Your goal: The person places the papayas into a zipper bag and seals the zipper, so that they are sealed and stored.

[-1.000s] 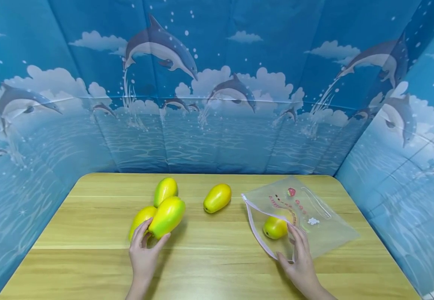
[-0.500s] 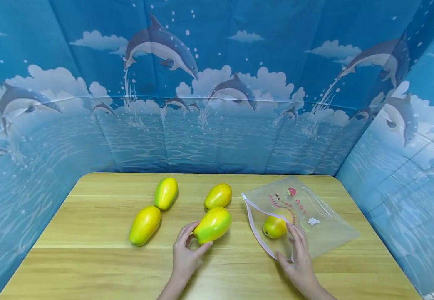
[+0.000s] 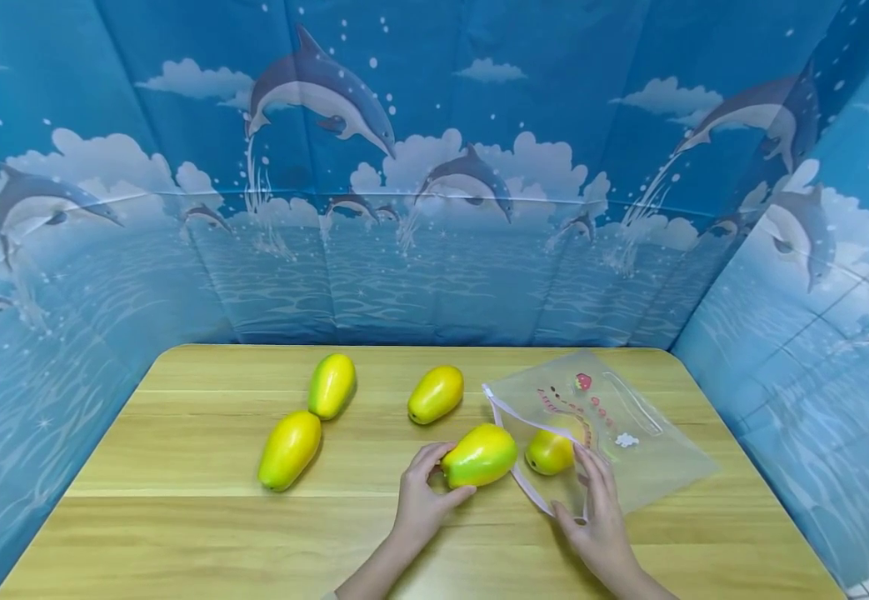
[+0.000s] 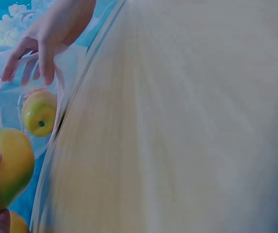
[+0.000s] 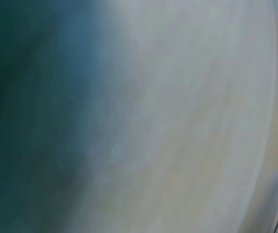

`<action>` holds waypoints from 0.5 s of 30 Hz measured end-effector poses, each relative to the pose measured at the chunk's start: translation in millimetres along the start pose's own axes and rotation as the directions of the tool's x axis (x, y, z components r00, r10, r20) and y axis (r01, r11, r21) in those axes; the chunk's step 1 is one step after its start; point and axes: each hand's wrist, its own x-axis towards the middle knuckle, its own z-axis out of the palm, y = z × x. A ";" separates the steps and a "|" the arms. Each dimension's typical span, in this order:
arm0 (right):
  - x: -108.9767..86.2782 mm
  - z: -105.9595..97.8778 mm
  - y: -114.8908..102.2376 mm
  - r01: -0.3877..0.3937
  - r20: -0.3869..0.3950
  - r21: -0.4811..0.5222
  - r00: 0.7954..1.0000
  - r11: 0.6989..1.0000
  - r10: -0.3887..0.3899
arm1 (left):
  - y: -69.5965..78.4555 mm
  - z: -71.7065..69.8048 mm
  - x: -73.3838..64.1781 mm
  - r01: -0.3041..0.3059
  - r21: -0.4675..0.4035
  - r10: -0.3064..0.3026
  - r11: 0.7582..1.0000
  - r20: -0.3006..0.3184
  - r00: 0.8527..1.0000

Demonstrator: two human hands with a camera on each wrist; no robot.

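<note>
My left hand (image 3: 421,505) grips a yellow-green papaya (image 3: 481,455) between thumb and fingers, its broad end at the mouth of a clear zip bag (image 3: 651,475). Inside that bag, near the opening, lies another papaya (image 3: 549,452). My right hand (image 3: 601,518) holds the bag's lilac-edged mouth at its near side, thumb and fingers spread along the rim, keeping it parted. From the left wrist view, the held papaya (image 4: 12,165) shows in front of the bagged papaya (image 4: 39,114), with the right hand (image 4: 56,34) above. The right wrist view is mostly blurred tabletop.
One loose papaya (image 3: 436,394) lies at the middle back of the wooden table (image 3: 202,533). Two more, a rear papaya (image 3: 332,386) and a nearer papaya (image 3: 290,450), lie close together on the left. A dolphin-print curtain (image 3: 434,275) stands behind and beside the table.
My left hand has carried the papaya rightward, away from the two on the left, past the middle one and up to the bag's mouth. The right hand and bag stay almost still.
</note>
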 end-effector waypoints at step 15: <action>-0.2 -0.9 0.3 -0.027 0.024 0.007 0.999 1.000 0.027 | -42.2 26.9 13.2 -0.069 0.060 0.068 0.996 0.030 0.997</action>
